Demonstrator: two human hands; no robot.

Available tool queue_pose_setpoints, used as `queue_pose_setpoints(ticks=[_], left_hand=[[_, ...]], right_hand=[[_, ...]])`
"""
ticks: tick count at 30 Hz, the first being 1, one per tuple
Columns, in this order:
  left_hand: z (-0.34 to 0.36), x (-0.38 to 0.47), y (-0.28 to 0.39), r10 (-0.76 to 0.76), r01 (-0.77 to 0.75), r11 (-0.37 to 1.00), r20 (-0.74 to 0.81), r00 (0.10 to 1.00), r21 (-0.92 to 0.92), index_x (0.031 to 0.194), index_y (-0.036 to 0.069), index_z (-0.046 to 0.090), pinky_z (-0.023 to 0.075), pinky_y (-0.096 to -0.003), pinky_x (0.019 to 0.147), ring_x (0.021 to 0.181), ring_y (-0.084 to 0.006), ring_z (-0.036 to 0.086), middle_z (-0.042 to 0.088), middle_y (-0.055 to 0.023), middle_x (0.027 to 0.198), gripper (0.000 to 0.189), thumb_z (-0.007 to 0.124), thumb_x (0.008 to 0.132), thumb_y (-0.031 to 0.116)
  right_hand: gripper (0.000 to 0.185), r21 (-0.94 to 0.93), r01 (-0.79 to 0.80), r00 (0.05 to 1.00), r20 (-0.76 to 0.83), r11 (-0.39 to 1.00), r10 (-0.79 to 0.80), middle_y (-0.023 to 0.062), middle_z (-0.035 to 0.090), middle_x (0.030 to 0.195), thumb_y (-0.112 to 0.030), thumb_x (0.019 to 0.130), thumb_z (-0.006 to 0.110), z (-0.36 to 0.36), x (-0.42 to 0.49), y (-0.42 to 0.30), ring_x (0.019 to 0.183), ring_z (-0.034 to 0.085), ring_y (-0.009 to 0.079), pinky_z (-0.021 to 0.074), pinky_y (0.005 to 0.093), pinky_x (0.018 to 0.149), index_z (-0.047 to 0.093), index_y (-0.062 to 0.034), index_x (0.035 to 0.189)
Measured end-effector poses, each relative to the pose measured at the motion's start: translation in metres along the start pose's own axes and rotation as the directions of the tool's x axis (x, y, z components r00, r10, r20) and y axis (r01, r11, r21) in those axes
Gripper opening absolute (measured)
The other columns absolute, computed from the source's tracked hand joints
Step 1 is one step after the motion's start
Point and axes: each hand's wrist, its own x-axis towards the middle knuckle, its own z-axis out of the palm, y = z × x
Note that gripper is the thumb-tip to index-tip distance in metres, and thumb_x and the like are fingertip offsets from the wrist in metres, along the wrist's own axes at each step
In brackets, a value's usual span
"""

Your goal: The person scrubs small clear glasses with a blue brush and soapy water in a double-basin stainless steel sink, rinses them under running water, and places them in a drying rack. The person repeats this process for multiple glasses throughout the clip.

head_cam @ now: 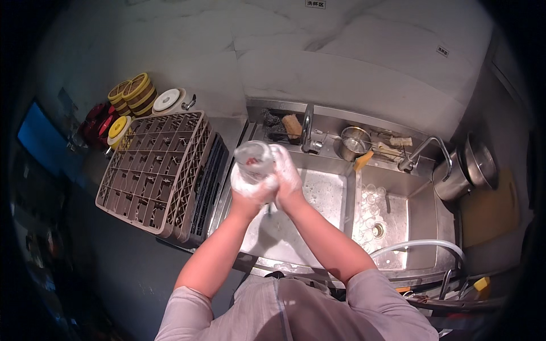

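Observation:
A clear drinking glass with a small red mark is held up over the left sink basin, its round end towards me. My left hand, covered in white foam, is wrapped around it from below. My right hand, also foamy, presses against its right side, with some fingers hidden behind the glass. Below the hands, foam and water drops show on the basin floor. Several clear glasses stand in the right sink basin, around and beyond the drain.
Stacked glass racks stand left of the sink, near lidded drink dispensers. Behind the basins are two faucets, a sponge, a steel pot and brushes. A white hose arches over the right basin.

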Motion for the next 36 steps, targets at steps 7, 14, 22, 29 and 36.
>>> queue_pose_setpoints(ticks=[7,14,22,29,36], left_hand=[[0.004,0.012,-0.038,-0.074,0.076,0.891,0.021,0.997,-0.447,0.143,0.004,0.049,0.0513,-0.0375,0.103,0.118,-0.0208,0.062,0.061,-0.0095,0.133,0.078,0.081,0.088,0.049],[-0.005,0.058,0.012,0.075,0.376,0.864,0.825,0.56,-0.334,0.115,0.004,0.065,0.0551,-0.0358,0.094,0.105,-0.0185,0.068,0.072,-0.0087,0.11,0.06,0.094,0.064,0.016],[0.013,0.017,-0.037,-0.068,0.031,0.975,-0.162,0.984,-0.22,0.122,0.003,0.057,0.0572,-0.0378,0.094,0.103,-0.0196,0.069,0.07,-0.0099,0.108,0.061,0.092,0.072,0.011],[-0.017,0.061,0.012,0.051,0.241,0.945,0.829,0.558,-0.221,0.112,0.002,0.064,0.0565,-0.0392,0.09,0.101,-0.0224,0.07,0.072,-0.0133,0.105,0.066,0.098,0.059,0.022],[-0.009,0.04,-0.012,-0.06,0.029,0.892,-0.055,0.997,-0.452,0.109,0.004,0.063,0.0577,-0.0345,0.085,0.091,-0.0184,0.068,0.068,-0.0059,0.1,0.033,0.077,0.08,0.005]], right_hand=[[0.074,-0.249,-0.087,0.911,0.372,0.965,0.178,0.013,0.062,0.135,-0.02,0.073,0.082,-0.017,-0.012,-0.048,0.121,0.061,0.0246,0.0466,0.0362,0.108,0.055,0.0008,0.139],[0.084,0.098,-0.568,0.639,0.677,0.817,0.364,0.0043,0.072,0.109,-0.002,0.056,0.09,-0.067,-0.001,-0.016,0.1,0.068,0.0167,0.0569,0.0321,0.085,0.061,-0.0074,0.135],[0.054,-0.666,0.187,0.95,0.31,0.722,0.04,0.0062,0.074,0.104,-0.008,0.066,0.081,-0.043,-0.006,-0.021,0.093,0.07,0.0186,0.0573,0.0373,0.083,0.068,-0.0078,0.12],[0.066,-0.154,-0.435,0.353,0.877,0.887,0.325,0.0067,0.075,0.109,-0.003,0.063,0.093,-0.092,0.021,0.027,0.098,0.07,0.0173,0.0593,0.033,0.084,0.069,0.0009,0.124],[0.068,-0.823,0.291,0.956,0.268,0.488,-0.119,0.023,0.066,0.116,-0.022,0.072,0.084,-0.015,-0.012,-0.023,0.108,0.064,0.0395,0.0545,0.0479,0.091,0.058,-0.0021,0.133]])
